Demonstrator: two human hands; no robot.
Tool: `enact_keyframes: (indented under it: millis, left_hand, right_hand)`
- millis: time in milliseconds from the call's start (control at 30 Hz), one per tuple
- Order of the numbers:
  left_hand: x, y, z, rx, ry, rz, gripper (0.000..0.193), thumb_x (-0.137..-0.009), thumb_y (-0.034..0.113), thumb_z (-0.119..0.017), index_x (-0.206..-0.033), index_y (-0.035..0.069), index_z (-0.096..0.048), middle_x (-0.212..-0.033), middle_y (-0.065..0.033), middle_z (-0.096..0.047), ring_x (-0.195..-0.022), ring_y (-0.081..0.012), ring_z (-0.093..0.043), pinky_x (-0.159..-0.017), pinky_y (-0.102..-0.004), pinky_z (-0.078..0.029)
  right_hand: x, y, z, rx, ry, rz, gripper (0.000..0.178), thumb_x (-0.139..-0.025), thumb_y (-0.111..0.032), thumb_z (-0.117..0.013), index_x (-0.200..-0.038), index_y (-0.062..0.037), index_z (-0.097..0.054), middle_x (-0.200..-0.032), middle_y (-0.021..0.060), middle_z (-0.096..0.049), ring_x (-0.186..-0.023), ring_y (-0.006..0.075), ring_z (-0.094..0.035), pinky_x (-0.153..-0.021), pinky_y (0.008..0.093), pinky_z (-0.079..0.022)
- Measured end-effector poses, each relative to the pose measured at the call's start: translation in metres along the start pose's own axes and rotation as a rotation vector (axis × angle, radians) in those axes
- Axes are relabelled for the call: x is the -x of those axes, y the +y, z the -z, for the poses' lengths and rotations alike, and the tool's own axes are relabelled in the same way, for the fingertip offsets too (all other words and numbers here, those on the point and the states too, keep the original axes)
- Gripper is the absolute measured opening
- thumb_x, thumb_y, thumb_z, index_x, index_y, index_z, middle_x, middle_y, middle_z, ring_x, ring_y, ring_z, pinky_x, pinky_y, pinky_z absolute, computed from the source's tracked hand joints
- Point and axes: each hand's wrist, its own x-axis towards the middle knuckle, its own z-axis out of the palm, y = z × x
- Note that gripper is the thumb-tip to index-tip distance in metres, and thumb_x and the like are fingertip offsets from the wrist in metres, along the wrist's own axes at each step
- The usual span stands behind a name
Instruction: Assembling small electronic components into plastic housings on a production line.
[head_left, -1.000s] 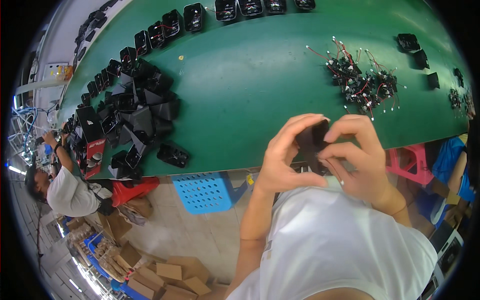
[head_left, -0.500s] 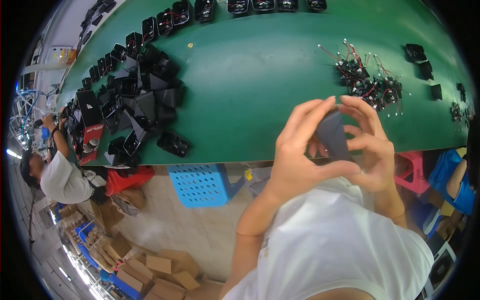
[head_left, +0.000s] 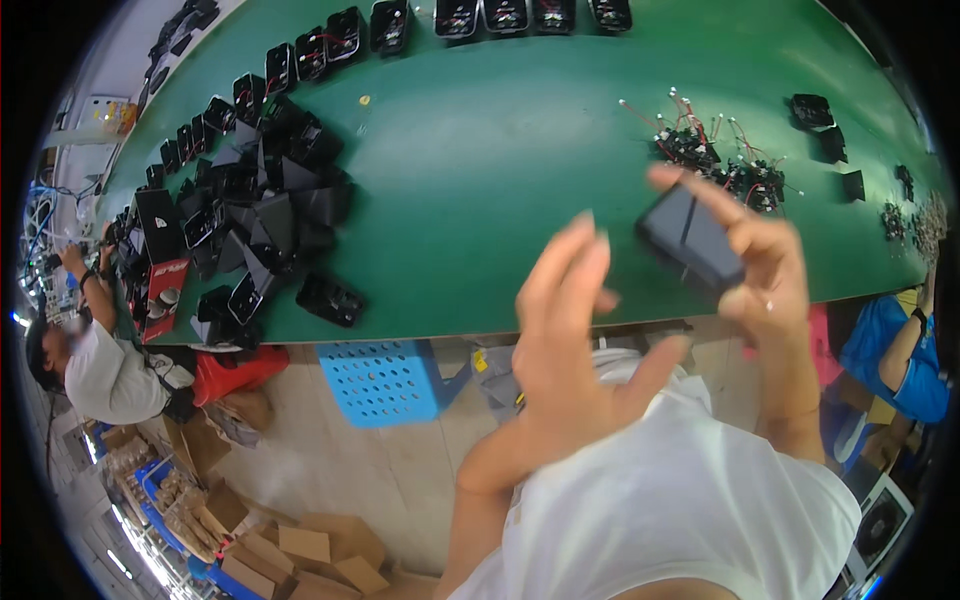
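Held up over the table's near edge is a black plastic housing (head_left: 690,238), a small box shape with a line across its face. My right hand (head_left: 770,255) grips it by its right side, thumb below and index finger along the top. To the left, my left hand (head_left: 570,350) is apart from the housing, its fingers spread and slightly blurred, with nothing in it. Behind the housing lies a heap of small black parts with red wires and white connectors (head_left: 690,145). At the left is a large pile of black housings (head_left: 270,215), with a single housing (head_left: 330,300) nearest me.
Open housings (head_left: 390,25) stand in a curved row along the far side of the green table (head_left: 480,130). A red and black box (head_left: 160,260) stands at left. Below are a blue plastic stool (head_left: 380,383) and cardboard boxes (head_left: 320,550). Co-workers sit at left (head_left: 115,370) and right (head_left: 895,360).
My left hand has let go of the housing and moved away to the left. My right hand has turned the housing so that its broad face shows. The view has shifted slightly.
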Motion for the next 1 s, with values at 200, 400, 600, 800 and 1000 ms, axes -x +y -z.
enact_keyframes:
  millis: [200, 400, 600, 800, 1000]
  left_hand:
    - [0.043, 0.076, -0.077, 0.85, -0.626, -0.191, 0.072, -0.087, 0.033, -0.068, -0.137, -0.01, -0.039, -0.142, -0.0293, -0.038, -0.129, -0.0455, -0.042, -0.108, -0.0506, -0.037]
    - [0.063, 0.107, -0.088, 0.884, -0.691, -0.223, 0.058, -0.083, 0.028, -0.066, -0.12, -0.011, -0.045, -0.134, -0.0297, -0.036, -0.13, -0.0471, -0.035, -0.106, -0.052, -0.036]
    - [0.049, 0.114, -0.065, 1.076, -0.825, -0.823, 0.028, -0.088, 0.03, -0.073, -0.095, 0.004, -0.066, -0.104, -0.0142, -0.062, -0.107, -0.0338, -0.059, -0.095, -0.0448, -0.047]
    - [0.067, 0.128, -0.12, 0.575, 0.353, -1.076, 0.051, -0.094, 0.036, -0.059, -0.122, -0.007, -0.061, -0.125, -0.0263, -0.06, -0.119, -0.038, -0.057, -0.102, -0.0472, -0.041]
    - [0.031, 0.11, -0.059, 1.241, -0.61, -0.687, 0.013, -0.085, 0.007, -0.057, -0.076, -0.002, -0.06, -0.082, -0.0162, -0.055, -0.077, -0.0293, -0.057, -0.071, -0.0376, -0.046]
  right_hand:
    - [-0.112, -0.04, 0.074, 1.198, 0.167, 0.25, 0.03, -0.073, -0.019, -0.085, -0.093, -0.0015, -0.07, -0.133, 0.0216, -0.06, -0.12, 0.0343, -0.06, -0.104, 0.0425, -0.045]
    - [-0.177, 0.005, 0.162, 1.435, 0.014, 0.287, 0.028, -0.07, -0.019, -0.085, -0.089, -0.0039, -0.07, -0.125, 0.0236, -0.062, -0.115, 0.0395, -0.059, -0.099, 0.0439, -0.047]
    - [-0.192, 0.019, 0.143, 1.397, -0.016, 0.281, 0.03, -0.073, -0.024, -0.083, -0.096, -0.0086, -0.071, -0.134, 0.0226, -0.056, -0.123, 0.0404, -0.052, -0.105, 0.0455, -0.041]
    - [-0.177, 0.0, 0.141, 1.459, -0.083, 0.252, 0.037, -0.077, -0.025, -0.077, -0.11, -0.0099, -0.069, -0.14, 0.025, -0.051, -0.13, 0.0413, -0.047, -0.11, 0.047, -0.037]
    - [-0.098, -0.055, 0.093, 1.395, 0.184, 0.418, 0.024, -0.085, -0.004, -0.068, -0.108, 0.0017, -0.068, -0.133, 0.0175, -0.061, -0.121, 0.0266, -0.06, -0.102, 0.036, -0.045]
